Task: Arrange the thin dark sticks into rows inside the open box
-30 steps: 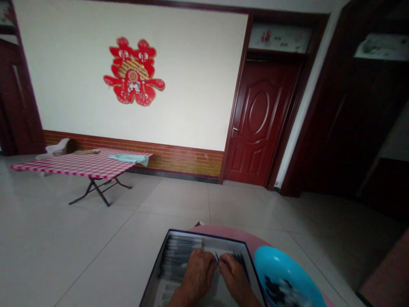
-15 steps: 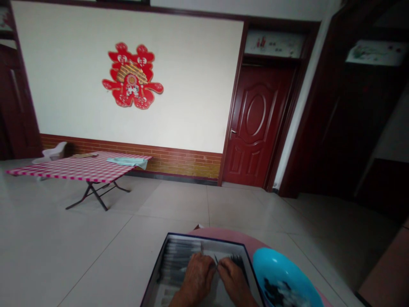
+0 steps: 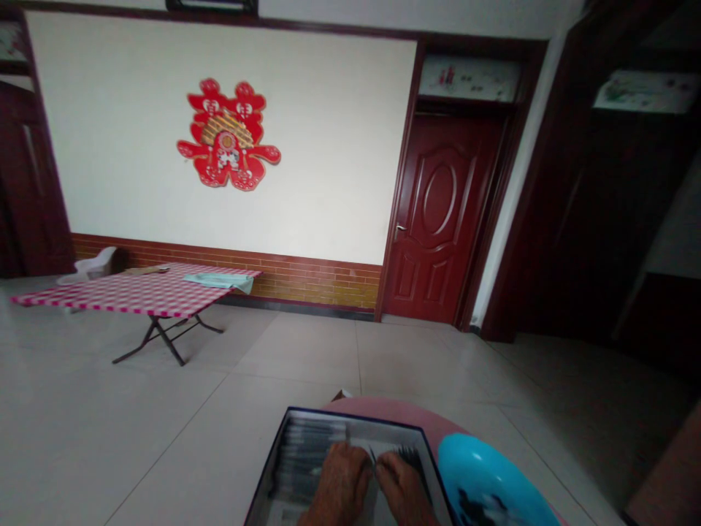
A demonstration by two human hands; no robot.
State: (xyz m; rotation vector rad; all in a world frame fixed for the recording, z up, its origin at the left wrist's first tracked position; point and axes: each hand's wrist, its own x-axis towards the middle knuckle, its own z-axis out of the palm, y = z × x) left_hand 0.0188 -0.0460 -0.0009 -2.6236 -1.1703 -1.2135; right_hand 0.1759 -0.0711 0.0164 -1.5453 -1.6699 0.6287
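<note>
Both my hands work close together over a shallow dark-rimmed box (image 3: pixel 358 418). My left hand (image 3: pixel 342 482) has its fingers curled and pinched. My right hand (image 3: pixel 402 486) pinches beside it, around a thin dark pointed stick (image 3: pixel 373 454) whose tip stands up between the two hands. Whether the left fingertips also grip it is hidden. In the box's left side lies a row of dark slender pieces in clear wrapping (image 3: pixel 307 453). Several dark pointed pieces (image 3: pixel 410 456) lie at the right side, partly behind my right hand.
A blue plastic basin (image 3: pixel 476 460) with black and white bits stands right of the box on a pink round table (image 3: pixel 383 406). Farther off are a folding table with a checked cloth (image 3: pixel 136 292), a white chair (image 3: pixel 98 261) and a red door (image 3: pixel 438 219).
The whole view has shifted slightly, so the box, basin and hands sit a little lower. My hands keep the same pinching pose close together.
</note>
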